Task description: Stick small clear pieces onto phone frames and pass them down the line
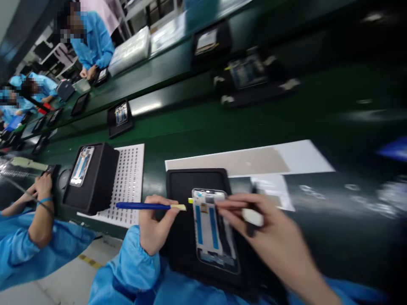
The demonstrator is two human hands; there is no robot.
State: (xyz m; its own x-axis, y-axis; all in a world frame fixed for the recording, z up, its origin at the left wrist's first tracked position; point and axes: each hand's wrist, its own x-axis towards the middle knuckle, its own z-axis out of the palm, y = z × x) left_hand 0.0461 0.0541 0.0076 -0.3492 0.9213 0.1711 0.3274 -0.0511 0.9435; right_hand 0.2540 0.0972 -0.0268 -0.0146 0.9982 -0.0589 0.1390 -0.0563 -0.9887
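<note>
A phone mid-frame [206,228] with blue adhesive strips lies in a black tray [179,182], slightly tilted to the left. My left hand [155,224] is closed around a blue pen-shaped tool [143,206], whose pale flat tip points right, beside the frame's upper left edge and a small yellow tab [190,200]. On the other side, my right hand [270,228] has its fingers pinched at the frame's upper right edge. A black and white object [252,218] shows in that hand; blur hides its kind and what the fingertips grip.
A stack of black trays [101,178] with another phone frame [82,166] stands left, over a white perforated sheet [130,178]. White strips [305,156] lie behind my tray. A conveyor with trays [119,131] runs beyond. A co-worker's hands [43,186] are at far left.
</note>
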